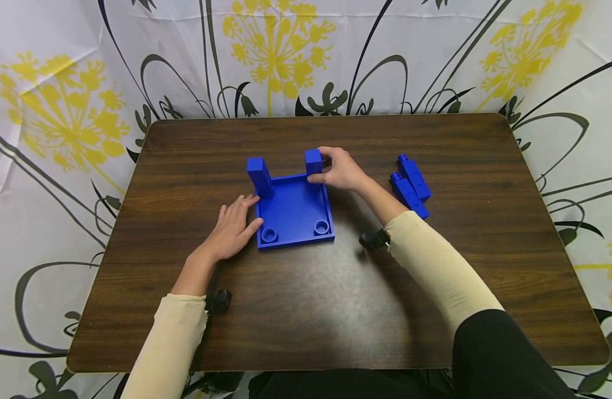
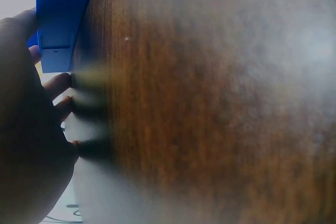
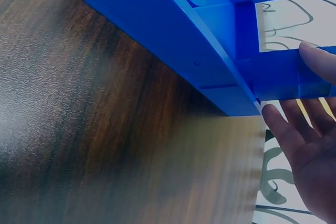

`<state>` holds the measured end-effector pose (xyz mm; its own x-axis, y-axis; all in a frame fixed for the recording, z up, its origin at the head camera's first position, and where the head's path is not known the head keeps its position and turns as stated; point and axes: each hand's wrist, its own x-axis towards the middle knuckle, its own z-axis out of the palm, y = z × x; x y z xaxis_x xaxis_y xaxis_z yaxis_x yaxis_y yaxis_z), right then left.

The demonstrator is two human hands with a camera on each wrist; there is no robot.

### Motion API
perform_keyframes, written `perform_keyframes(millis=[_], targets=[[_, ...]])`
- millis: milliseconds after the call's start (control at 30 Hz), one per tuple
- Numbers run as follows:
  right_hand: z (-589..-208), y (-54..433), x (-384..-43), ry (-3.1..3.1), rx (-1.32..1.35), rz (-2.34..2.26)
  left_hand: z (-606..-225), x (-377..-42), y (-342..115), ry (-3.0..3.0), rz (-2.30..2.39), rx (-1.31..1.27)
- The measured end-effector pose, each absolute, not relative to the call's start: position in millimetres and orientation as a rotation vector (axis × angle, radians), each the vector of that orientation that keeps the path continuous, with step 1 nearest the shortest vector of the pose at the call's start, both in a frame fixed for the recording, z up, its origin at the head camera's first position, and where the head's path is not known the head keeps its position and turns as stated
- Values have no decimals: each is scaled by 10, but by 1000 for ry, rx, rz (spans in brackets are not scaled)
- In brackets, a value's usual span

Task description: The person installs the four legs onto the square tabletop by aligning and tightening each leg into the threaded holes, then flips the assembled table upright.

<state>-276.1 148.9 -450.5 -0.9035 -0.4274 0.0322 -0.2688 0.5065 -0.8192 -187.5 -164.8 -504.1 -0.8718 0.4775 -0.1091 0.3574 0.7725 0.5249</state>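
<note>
Bottom of frame: cream sleeves (image 1: 166, 343) on both forearms, a black wrist unit (image 1: 219, 301) on each. Brown table (image 1: 296, 310) under everything.

Left hand (image 1: 231, 230), left of centre: spread flat, fingers and thumb against the left wall of the blue tray (image 1: 296, 213), gripping nothing.

Tray sits mid-frame, roughly square, hollow side up, between the hands. Two near corners have bare round sockets (image 1: 321, 227).

Right of centre: two loose posts (image 1: 410, 195) lying side by side, touching or nearly so, just beyond the right forearm. Long axes run upper left to lower right, knob ends to the upper left.

Right hand (image 1: 343, 169), upper centre: narrow, thumb on the near side and fingers behind, pinching the far-right post (image 1: 313, 160) at the tray's far-right corner. Far-left post (image 1: 260, 176) stands in the opposite far corner, no hand on it.

Key relation: the held post's long axis is upright, square to the tray floor, in line with its corner. Right wrist view shows its base inside the tray walls; can't tell if it's fully seated. Right hand is also nearer the loose pair; left is across the tray from both.

Behind the table's far edge: floral curtain (image 1: 278, 50).
</note>
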Motion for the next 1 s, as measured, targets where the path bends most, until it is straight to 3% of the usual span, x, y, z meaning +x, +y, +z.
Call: perform_keyframes(millis=[1000], targets=[[-4568, 1406, -2595, 2847, -447, -1235, -5045, -1870, -1647, 2718, 739, 641]])
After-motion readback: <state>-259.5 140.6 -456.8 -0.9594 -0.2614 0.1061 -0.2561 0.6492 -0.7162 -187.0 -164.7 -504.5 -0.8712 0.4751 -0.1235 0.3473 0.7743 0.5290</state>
